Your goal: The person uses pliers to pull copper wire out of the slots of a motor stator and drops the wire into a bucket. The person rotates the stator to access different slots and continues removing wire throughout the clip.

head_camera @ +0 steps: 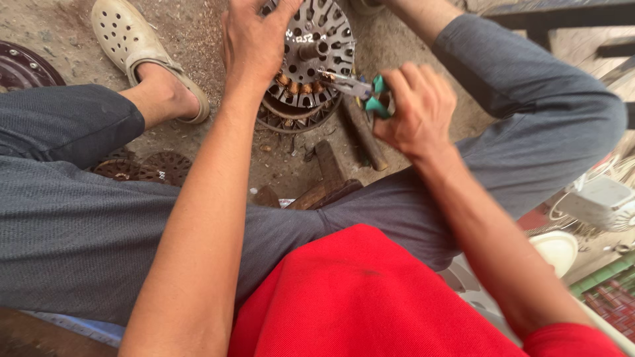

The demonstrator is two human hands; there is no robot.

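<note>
Seated on the ground, legs apart; the round metal motor core [311, 59] is lying on the dirt between the knees, straight ahead of both hands. The left hand [254, 43] is spreading over its left rim, fingers curled onto the slotted plate, steadying it. The right hand [417, 109] is closing around green-handled pliers [360, 92], whose long axis is running leftward, nose reaching the copper windings [301, 86] at the near edge (tip contact unclear). A wooden-handled tool [364, 135] is lying just beside the core.
</note>
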